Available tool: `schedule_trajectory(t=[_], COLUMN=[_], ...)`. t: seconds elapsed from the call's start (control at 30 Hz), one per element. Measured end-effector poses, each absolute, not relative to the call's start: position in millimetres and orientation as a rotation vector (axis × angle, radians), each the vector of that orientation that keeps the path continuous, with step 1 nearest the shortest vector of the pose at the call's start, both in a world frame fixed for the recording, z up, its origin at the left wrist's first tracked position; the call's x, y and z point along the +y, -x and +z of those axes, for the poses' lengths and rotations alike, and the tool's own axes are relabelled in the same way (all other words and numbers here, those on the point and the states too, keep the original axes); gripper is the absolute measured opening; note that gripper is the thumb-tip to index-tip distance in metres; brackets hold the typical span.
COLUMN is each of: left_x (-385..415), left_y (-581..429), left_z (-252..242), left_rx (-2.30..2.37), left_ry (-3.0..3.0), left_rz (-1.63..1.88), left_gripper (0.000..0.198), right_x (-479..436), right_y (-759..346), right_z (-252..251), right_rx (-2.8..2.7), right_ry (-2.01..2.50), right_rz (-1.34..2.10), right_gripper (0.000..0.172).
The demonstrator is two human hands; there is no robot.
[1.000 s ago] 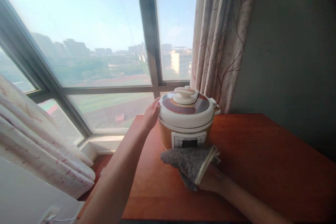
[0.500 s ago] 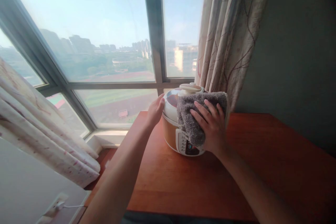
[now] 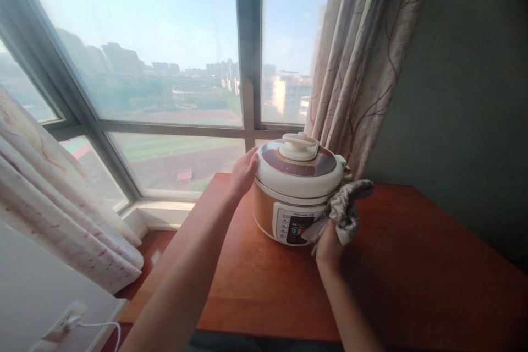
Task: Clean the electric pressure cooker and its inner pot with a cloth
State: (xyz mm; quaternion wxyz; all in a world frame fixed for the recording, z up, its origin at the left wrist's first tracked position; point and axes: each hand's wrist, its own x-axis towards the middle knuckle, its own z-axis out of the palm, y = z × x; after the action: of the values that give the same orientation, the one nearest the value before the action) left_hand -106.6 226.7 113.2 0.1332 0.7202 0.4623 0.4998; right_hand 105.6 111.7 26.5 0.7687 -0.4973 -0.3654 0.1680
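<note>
at the far left, a pale curtain (image 3: 49,203) hangs beside the window (image 3: 165,27), and below it a white cord (image 3: 101,324) runs from a wall socket (image 3: 64,322). farther along, the left hand (image 3: 244,171) rests against the left side of the white lid (image 3: 291,186), its visible fingers close together; how far they curl behind cannot be told. that touch probably steadies the cooker (image 3: 265,212), which stands upright on the red-brown table (image 3: 264,291), near the window. its knob (image 3: 297,146) sits on top, and its control panel (image 3: 293,225) faces forward, likely so the buttons stay within reach. to the right, the right hand (image 3: 330,247) is clamped on a grey cloth (image 3: 345,213), some fingers hidden by folds. the cloth overlaps the panel's right part, seemingly bunched for a firmer hold. last comes a dark wall (image 3: 466,93).
</note>
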Motion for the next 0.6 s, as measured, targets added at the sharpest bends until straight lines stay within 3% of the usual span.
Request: schedule_trajectory(t=[0.1, 0.2, 0.6], left_x=[224.8, 224.3, 226.9], left_y=[105.4, 104.3, 104.1], left_z=[113.3, 112.7, 111.7], left_rx=[1.391, 1.438, 1.455], left_ry=[-2.073, -2.086, -2.131], left_rz=[1.461, 1.448, 1.443], left_gripper=[0.061, 0.061, 0.063], right_x=[107.3, 99.0, 39.9], right_y=[-93.8, -87.6, -50.4], right_z=[1.6, -9.7, 13.2], right_rx=[-0.426, -0.410, -0.008], right_ry=[1.130, 1.166, 0.887], right_rz=[0.603, 0.710, 1.198], right_gripper=[0.038, 0.029, 0.028])
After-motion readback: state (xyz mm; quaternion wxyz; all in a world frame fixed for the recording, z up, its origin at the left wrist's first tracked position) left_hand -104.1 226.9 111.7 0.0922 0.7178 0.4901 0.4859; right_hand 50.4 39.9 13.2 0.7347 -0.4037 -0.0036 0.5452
